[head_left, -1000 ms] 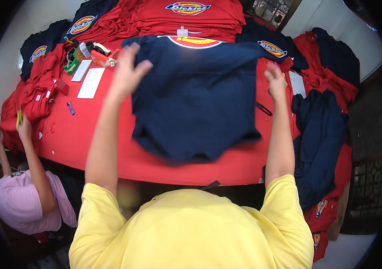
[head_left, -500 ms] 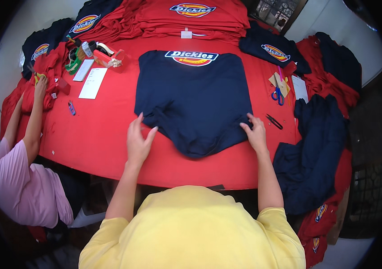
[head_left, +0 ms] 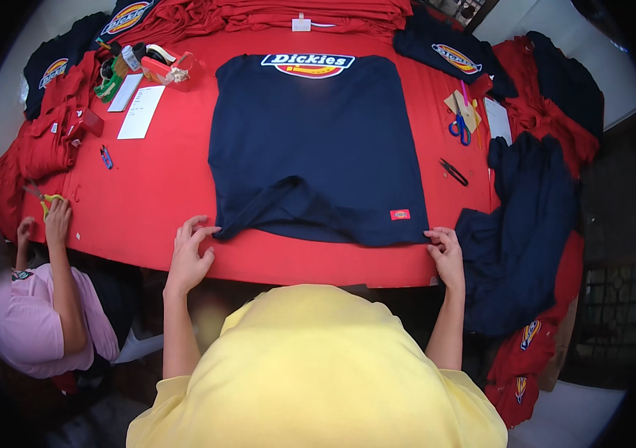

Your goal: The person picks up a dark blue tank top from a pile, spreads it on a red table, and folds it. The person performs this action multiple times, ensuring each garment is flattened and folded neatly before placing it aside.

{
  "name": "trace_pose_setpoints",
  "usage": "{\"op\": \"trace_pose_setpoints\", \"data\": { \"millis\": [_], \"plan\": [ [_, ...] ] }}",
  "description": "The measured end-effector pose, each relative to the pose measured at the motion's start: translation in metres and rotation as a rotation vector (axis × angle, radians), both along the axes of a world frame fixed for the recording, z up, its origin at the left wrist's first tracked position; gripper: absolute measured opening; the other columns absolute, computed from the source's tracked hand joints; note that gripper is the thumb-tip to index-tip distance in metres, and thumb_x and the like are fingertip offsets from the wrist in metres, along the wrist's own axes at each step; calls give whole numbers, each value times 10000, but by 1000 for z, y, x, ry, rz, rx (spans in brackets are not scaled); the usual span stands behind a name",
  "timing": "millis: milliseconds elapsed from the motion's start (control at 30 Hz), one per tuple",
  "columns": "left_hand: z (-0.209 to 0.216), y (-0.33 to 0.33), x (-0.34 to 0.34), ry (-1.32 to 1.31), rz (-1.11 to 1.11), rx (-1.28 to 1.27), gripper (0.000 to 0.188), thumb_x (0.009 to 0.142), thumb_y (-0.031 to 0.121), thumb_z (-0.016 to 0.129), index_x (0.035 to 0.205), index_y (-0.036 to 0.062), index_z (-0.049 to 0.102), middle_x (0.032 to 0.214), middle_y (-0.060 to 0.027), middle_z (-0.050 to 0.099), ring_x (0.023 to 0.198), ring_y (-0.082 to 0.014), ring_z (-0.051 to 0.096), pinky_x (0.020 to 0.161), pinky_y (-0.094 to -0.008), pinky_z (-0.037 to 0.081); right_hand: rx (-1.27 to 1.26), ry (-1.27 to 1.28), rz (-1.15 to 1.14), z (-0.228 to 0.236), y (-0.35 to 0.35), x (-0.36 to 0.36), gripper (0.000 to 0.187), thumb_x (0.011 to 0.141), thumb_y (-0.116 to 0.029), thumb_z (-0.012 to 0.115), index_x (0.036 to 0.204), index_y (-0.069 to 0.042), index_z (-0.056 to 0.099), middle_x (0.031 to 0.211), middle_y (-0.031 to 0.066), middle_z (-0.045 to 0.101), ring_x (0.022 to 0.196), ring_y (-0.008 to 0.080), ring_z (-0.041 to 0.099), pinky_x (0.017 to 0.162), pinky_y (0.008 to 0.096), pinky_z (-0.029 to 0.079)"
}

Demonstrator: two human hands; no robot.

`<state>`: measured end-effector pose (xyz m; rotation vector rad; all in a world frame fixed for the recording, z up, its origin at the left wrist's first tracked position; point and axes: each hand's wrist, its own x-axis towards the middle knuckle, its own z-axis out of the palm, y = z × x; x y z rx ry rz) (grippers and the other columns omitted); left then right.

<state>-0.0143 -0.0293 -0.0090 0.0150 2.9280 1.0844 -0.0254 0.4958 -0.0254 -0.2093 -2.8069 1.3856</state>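
A navy shirt (head_left: 318, 142) lies spread before me, with a colourful printed logo at its far edge. A small red label (head_left: 400, 214) sits near its lower right corner. The near left part of the cloth is rucked into a raised fold. My left hand (head_left: 191, 256) has its fingertips at the near left corner of the hem, thumb held apart. At the near right corner, my right hand (head_left: 447, 256) grips the cloth edge with its fingertips. Between the two hands the hem runs roughly straight. The shirt's sleeves cannot be seen.
Dark thread snips (head_left: 453, 172) and blue-handled scissors (head_left: 460, 131) lie right of the shirt. Left are blue snips (head_left: 106, 157), a paper sheet (head_left: 140, 113) and a tape dispenser (head_left: 166, 71). A crumpled navy garment (head_left: 519, 239) hangs at right. A co-worker's hand (head_left: 57, 222) holds yellow scissors.
Both hands have moved apart, stretching the hem wider and straighter and bringing the red label into view. The co-worker's hand with the scissors has come nearer, away from the red garments.
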Motion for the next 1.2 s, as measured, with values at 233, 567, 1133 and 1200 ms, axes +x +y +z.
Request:
{"op": "trace_pose_setpoints", "data": {
  "millis": [233,567,1133,1200],
  "plan": [
    [-12,24,-4,228,74,-93,290,711,176,791,917,53,627,1067,-86,564,1059,-299,513,937,-418,391,202,147,-24,-9,-21,1,250,796,9,662,1035,-64,680,1059,76,532,881,185,582,750,283,487],
    [-5,8,-18,127,112,548,104,881,87,651,857,-4,608,788,-5,581,766,-98,535,696,-258,420,-347,320,-319,-37,-9,-25,101,933,-84,565,988,-4,593,923,94,623,809,146,585,731,254,461],
    [-40,-25,-32,71,360,384,169,874,137,675,826,-10,608,677,-15,577,621,-65,485,594,-245,409,436,392,-408,-54,-30,-41,113,857,-162,628,943,-89,626,801,65,642,812,248,606,775,374,415],
    [-34,-28,-27,-6,190,558,140,854,112,689,862,0,605,721,-14,585,650,-63,501,605,-242,414,374,372,-411,-54,-26,-41,120,845,-159,645,940,-90,625,795,55,631,792,242,600,772,368,413]
  ]
}}
